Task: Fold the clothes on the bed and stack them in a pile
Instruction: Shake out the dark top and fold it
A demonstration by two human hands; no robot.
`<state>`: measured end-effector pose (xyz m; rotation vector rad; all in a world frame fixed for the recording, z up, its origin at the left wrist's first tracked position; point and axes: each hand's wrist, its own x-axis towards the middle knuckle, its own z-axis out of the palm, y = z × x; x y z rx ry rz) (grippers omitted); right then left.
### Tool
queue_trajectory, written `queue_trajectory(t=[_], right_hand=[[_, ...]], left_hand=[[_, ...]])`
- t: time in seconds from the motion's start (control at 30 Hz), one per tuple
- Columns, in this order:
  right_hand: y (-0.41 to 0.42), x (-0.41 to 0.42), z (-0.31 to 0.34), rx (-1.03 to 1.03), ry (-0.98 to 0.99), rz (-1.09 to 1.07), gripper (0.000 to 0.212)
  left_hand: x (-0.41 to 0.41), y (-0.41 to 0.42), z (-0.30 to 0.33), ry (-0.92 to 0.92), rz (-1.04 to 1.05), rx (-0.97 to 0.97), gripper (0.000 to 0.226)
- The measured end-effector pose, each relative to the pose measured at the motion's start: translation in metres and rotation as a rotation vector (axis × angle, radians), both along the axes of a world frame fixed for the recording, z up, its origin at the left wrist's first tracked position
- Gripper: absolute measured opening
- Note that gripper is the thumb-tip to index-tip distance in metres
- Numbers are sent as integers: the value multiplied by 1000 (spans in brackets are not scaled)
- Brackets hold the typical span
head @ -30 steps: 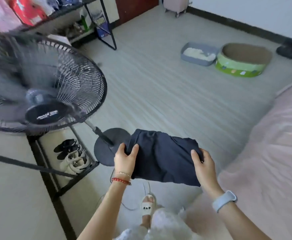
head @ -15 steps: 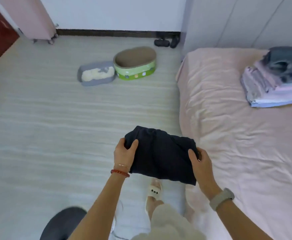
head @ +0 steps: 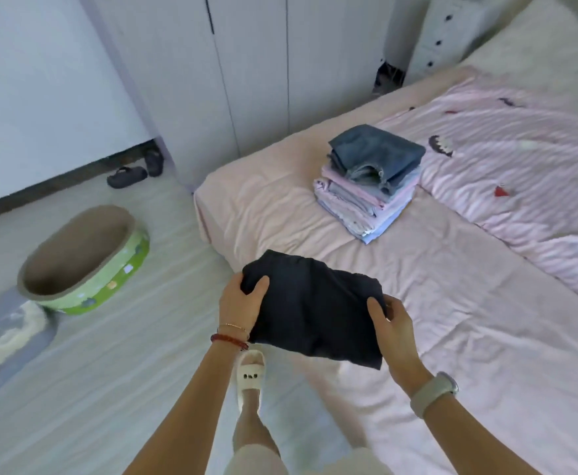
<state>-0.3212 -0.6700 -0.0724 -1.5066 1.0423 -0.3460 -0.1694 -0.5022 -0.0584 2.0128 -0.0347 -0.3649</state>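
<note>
Both hands, left hand (head: 243, 303) and right hand (head: 392, 323), have swung toward the bed (head: 469, 320); fingers (head: 375, 308) clamp the folded dark garment (head: 315, 317), flat for stacking on the pile (head: 370, 180)

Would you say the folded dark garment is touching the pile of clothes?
Apart: the head view shows bare pink bed between the dark garment and the pile.

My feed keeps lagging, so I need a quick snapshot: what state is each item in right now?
dark garment: folded, held in the air by both hands near the bed's edge, not yet on the pile
left hand: gripping the garment's left end
right hand: gripping its right end
pile of folded clothes: stacked on the bed, denim piece on top
bed: pink sheet, wrinkled
quilt: spread out
wardrobe doors: shut
</note>
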Motion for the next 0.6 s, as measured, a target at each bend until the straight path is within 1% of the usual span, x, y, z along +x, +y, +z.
queue_trajectory(t=[0.1, 0.17, 0.27, 0.33, 0.4, 0.47, 0.6], right_hand=[[-23, 51, 1, -11, -2, -173, 15], [-38, 84, 4, -10, 1, -285, 17], [-66, 132, 12, -10, -26, -411, 17], [-93, 162, 21, -38, -48, -476, 15], [-125, 189, 30, -61, -75, -527, 12], [-162, 214, 38, -92, -105, -567, 12], [-238, 256, 41, -176, -107, -615, 12]], left_hand=[[76, -50, 2, 36, -170, -54, 16], [122, -80, 5, 55, -275, -57, 17], [187, -128, 14, 41, -411, -65, 21], [225, -167, 23, 33, -480, -98, 18], [256, -210, 32, 16, -527, -140, 12], [282, -256, 38, -3, -549, -168, 10], [324, -342, 34, -16, -539, -200, 9]])
